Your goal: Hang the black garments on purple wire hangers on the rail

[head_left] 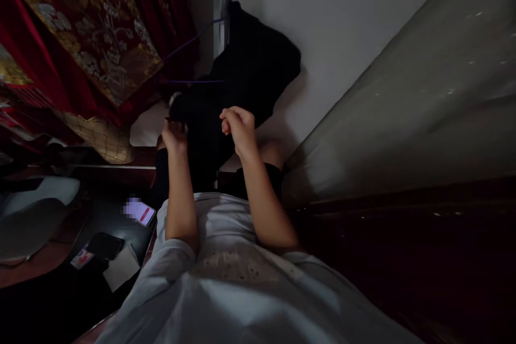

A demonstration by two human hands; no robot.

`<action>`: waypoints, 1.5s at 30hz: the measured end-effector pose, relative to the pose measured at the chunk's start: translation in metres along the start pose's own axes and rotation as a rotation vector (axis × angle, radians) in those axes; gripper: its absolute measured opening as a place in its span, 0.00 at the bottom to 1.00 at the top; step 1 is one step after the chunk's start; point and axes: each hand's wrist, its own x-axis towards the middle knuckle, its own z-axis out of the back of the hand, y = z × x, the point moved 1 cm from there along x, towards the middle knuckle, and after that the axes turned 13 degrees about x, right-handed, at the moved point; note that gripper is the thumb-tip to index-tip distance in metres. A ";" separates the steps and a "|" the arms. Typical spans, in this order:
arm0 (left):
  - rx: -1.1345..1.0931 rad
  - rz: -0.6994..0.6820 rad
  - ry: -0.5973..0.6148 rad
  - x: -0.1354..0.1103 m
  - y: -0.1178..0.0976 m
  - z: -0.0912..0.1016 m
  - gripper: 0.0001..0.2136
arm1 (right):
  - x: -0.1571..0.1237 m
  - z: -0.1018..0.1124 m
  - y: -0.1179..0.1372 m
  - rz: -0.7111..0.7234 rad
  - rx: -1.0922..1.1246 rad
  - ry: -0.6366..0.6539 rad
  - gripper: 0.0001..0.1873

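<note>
Black cloth [258, 59] filled the upper centre, its folds lost in shadow. Before its lower part, the right hand [241, 128] was clenched; the left hand [174, 137] was too dim to tell its grip. A partly pixelated phone [144, 212], lower left, showed writing too small to read.

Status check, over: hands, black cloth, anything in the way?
Right hand curled before black cloth. Left hand near its left edge. Both grips unclear. Purple cord reaching cloth's left side.
</note>
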 end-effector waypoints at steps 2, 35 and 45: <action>-0.042 0.150 0.002 -0.017 0.012 -0.019 0.20 | 0.001 0.014 -0.004 -0.019 0.042 -0.090 0.13; 1.771 -0.484 1.104 0.011 -0.057 0.055 0.21 | 0.141 0.046 -0.003 0.257 -0.572 -0.023 0.08; 1.389 -0.641 0.907 0.068 -0.122 0.054 0.14 | 0.133 0.083 0.036 0.265 -0.907 -0.182 0.19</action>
